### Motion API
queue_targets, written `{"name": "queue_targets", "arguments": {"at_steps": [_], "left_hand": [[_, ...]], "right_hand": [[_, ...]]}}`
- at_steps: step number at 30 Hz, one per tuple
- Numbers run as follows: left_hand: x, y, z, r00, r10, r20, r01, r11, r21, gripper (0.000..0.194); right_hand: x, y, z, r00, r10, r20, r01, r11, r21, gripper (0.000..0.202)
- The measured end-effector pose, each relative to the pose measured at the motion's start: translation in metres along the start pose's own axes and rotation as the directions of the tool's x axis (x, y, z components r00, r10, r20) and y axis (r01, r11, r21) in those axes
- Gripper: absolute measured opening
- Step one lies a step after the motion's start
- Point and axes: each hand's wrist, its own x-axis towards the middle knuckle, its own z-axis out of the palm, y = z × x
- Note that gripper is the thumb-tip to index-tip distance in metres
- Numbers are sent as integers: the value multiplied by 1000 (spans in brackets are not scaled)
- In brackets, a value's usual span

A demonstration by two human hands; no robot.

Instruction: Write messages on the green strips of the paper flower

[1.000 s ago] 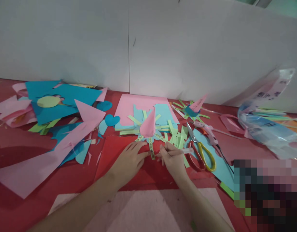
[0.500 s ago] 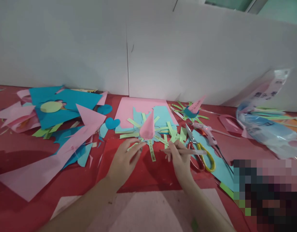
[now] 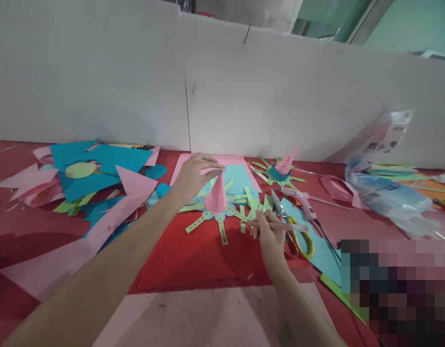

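A pink paper cone (image 3: 216, 195) stands upright on a pale blue scalloped paper base, with light green strips (image 3: 222, 230) radiating from it. Dark pen marks cover several strips. My left hand (image 3: 195, 176) reaches over the far side, its thumb and fingertips closed at the cone's tip. In my right hand (image 3: 269, 236), a slim pen (image 3: 289, 226) lies nearly level, its point by the marked strip to the right of the cone. Under the cone is a bright red sheet (image 3: 186, 260).
Scissors (image 3: 303, 241) with red and yellow handles and a pink glue gun (image 3: 303, 202) lie to the right. Behind them stands a similar cone piece (image 3: 285, 166). Paper scraps (image 3: 99, 168) cover the left; a plastic bag (image 3: 388, 188) is far right. A white partition (image 3: 280, 96) rises behind.
My left hand has moved up from the strips at the cone's base to its tip. My right hand still holds the pen near the right strip. The view has tilted up slightly.
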Motion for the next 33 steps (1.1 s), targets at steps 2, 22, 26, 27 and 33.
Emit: {"name": "queue_targets", "arguments": {"at_steps": [2,22,26,27,33], "left_hand": [[1,-1,3,1000,-8,17,8,1000,-5,13],[10,21,-2,975,29,-222,-8,995,95,6],[4,17,-1,977,-17,-214,36,995,88,8],[3,16,-1,977,-28,-211,46,995,83,8],[-1,12,-4,977,-69,-200,82,995,53,7]], "right_hand": [[0,1,0,1000,0,9,0,1000,2,33],[1,-8,0,990,-60,-129,65,997,34,33],[1,-6,0,992,-59,-110,62,998,25,33],[1,-5,1,993,-57,-106,59,998,21,33],[1,-1,2,994,-40,-97,45,998,47,33]]}}
